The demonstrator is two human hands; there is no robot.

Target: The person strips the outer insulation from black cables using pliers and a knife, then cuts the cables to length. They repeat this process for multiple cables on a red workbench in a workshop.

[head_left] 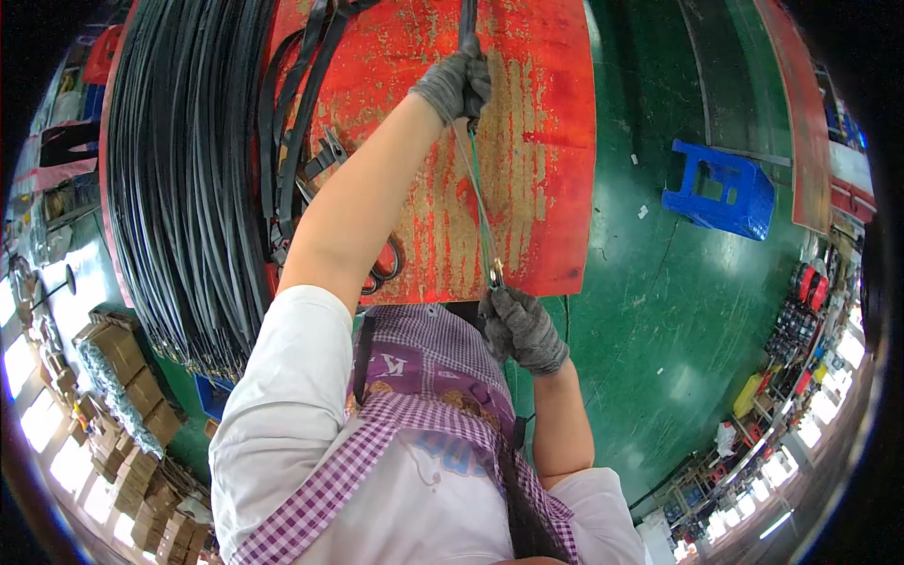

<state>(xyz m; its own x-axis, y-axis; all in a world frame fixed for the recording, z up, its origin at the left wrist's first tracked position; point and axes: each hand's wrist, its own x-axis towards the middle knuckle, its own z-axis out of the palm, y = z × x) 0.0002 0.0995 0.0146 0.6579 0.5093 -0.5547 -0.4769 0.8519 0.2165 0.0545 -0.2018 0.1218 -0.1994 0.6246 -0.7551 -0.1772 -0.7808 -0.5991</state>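
Works at a worn red table (556, 188), with a thick bundle (184, 169) of long black strips laid along its left side, brassy tips (202, 361) at the near end; impossible to tell whether finished or waiting. Handles one black strip (468, 21), apart from the bundle and running out past the top of the view. Has the left hand (459, 80), gloved, closed around this strip's near part, above the table. Has the right hand (524, 328), also gloved, pinching a small shiny fitting (496, 273) at the table's near edge. Stretches thin greenish strands (481, 198) between both hands, apparently taut. Looks partway through this piece: already strung from strip to fitting, but not yet brought together. Most likely left: closing that gap, then releasing. Cannot tell how firmly fastened at either end.
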